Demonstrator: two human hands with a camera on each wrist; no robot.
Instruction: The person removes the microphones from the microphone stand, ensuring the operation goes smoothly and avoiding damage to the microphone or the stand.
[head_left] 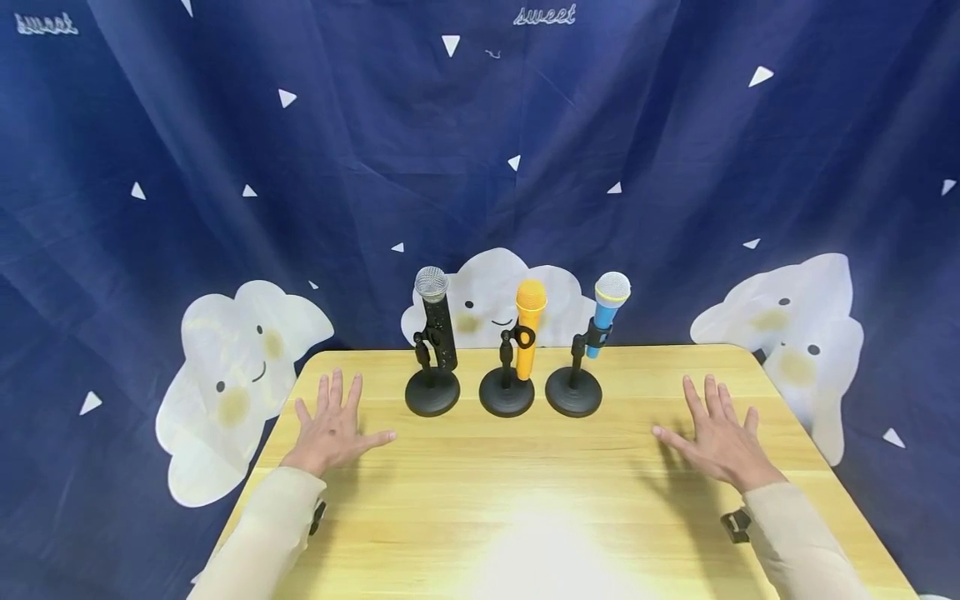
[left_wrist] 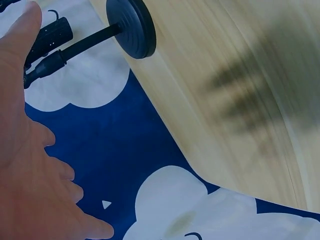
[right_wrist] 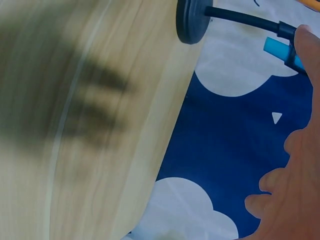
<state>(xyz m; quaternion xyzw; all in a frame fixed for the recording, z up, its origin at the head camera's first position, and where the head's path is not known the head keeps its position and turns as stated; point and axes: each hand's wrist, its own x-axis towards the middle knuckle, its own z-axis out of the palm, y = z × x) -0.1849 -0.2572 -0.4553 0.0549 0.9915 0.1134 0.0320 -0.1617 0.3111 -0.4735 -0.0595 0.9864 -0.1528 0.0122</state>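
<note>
Three microphones stand in a row near the table's far edge, each clipped to a small black stand with a round base. On the left is a black microphone (head_left: 440, 329) with a silver head, in the middle a yellow microphone (head_left: 528, 329), on the right a blue microphone (head_left: 606, 315) with a white head. My left hand (head_left: 333, 429) hovers with spread fingers over the table's left side, nearest the black microphone's stand (left_wrist: 132, 29). Over the right side my right hand (head_left: 722, 437) is spread too, nearest the blue microphone's stand (right_wrist: 192, 20). Both hands hold nothing.
The light wooden table (head_left: 480, 475) has rounded far corners and a bright glare near its front. Behind it hangs a dark blue curtain (head_left: 375, 125) with white clouds and small triangles. Hand shadows fall on the wood. A dark strap device (head_left: 737, 526) sits at the right wrist.
</note>
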